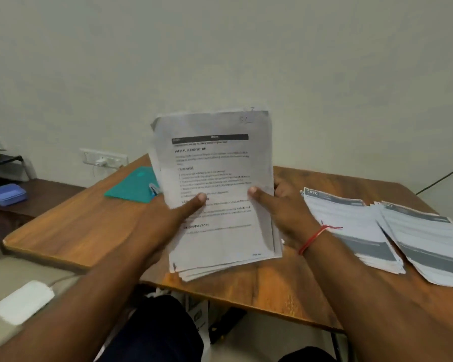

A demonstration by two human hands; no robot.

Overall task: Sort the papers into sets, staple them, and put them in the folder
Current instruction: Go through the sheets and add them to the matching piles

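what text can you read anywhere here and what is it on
"S1": handwritten, upper right corner of the top sheet of the held paper stack
"INITIAL SCENE SETUP": heading, same sheet
"TASK GOAL": heading, same sheet
"REQUIRED PROPS": heading, same sheet
"670": far corner of the left pile on the table
Too blurred to read: the sheet's black header bar and body text, the scribble behind it, and the right pile.

So we count three lots of white printed paper: one upright bundle (215, 178), one middle flat pile (351, 226), one far-right flat pile (426, 241). Also one teal flat folder (134, 185), one small blue-and-white stapler (153, 189), one blue plastic lidded box (7, 194), and our two hands: left hand (173, 220), right hand (285, 212).
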